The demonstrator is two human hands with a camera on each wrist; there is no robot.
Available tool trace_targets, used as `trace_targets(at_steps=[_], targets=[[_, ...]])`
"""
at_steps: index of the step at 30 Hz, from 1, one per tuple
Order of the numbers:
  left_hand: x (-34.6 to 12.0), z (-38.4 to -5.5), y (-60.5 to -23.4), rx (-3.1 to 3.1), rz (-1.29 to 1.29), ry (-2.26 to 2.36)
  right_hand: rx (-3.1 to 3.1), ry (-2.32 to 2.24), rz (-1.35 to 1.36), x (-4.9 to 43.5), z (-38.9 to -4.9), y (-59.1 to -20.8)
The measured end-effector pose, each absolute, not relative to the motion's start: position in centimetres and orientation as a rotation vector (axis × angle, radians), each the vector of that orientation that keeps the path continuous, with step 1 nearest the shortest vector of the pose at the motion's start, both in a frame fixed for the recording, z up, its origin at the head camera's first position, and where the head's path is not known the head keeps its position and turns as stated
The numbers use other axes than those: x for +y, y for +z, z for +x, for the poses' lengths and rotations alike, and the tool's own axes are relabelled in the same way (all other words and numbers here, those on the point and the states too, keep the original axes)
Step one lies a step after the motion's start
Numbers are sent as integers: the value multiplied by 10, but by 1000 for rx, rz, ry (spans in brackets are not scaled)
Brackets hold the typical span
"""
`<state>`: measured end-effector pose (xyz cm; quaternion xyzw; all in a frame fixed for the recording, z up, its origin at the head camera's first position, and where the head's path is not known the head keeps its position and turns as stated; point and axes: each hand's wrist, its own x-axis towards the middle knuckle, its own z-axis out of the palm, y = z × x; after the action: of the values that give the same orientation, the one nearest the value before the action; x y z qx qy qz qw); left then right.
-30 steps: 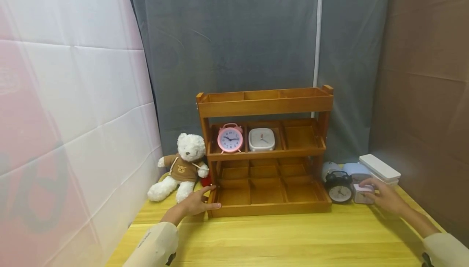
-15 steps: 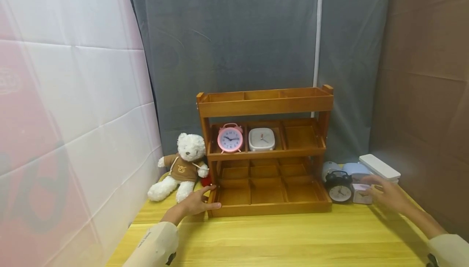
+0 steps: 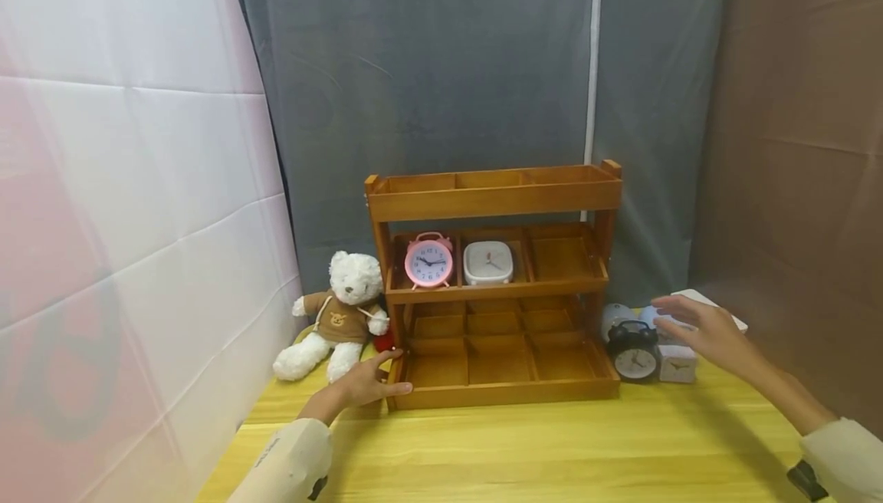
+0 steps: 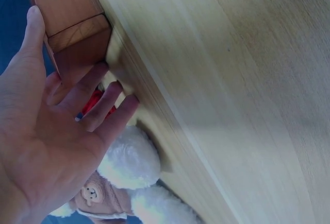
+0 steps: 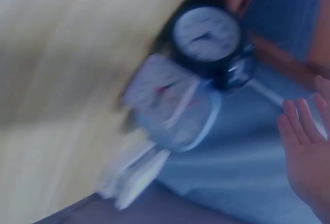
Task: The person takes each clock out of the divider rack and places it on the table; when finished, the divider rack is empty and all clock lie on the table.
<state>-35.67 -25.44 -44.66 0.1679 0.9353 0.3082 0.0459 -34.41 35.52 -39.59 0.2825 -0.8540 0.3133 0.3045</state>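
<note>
My left hand [image 3: 362, 386] rests at the lower left front corner of a brown wooden shelf [image 3: 493, 198], thumb at its front edge. In the left wrist view its fingers [image 4: 118, 108] stretch along the shelf's side. My right hand [image 3: 713, 334] hovers with nothing in it, fingers spread above a group of clocks at the shelf's right. Below it stand a small white square clock [image 3: 677, 365] and a black twin-bell alarm clock [image 3: 635, 352]. A light blue clock [image 5: 191, 126] sits behind them, partly covered by the hand in the head view.
A pink alarm clock [image 3: 429, 260] and a white rounded clock [image 3: 488, 262] occupy the middle tier. A white teddy bear [image 3: 347, 319] in a brown top sits left of the shelf. White flat boxes [image 5: 135, 175] lie beside the right-hand clocks. Curtains surround the yellow table [image 3: 503, 445].
My right hand has lifted off the small white square clock and moved up and slightly left. That clock stays on the table. The left hand keeps its place at the shelf corner.
</note>
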Motion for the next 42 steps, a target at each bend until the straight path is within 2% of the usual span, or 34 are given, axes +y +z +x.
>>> trace_targets(at_steps=[5, 19, 42], targets=[[-255, -354, -446, 2848, 502, 948, -2345, 842, 766, 321, -342, -371], [-253, -355, -447, 2845, 486, 967, -2326, 882, 891, 258, -363, -336], [-254, -353, -442, 2831, 480, 962, -2274, 772, 1008, 155, -425, -305]])
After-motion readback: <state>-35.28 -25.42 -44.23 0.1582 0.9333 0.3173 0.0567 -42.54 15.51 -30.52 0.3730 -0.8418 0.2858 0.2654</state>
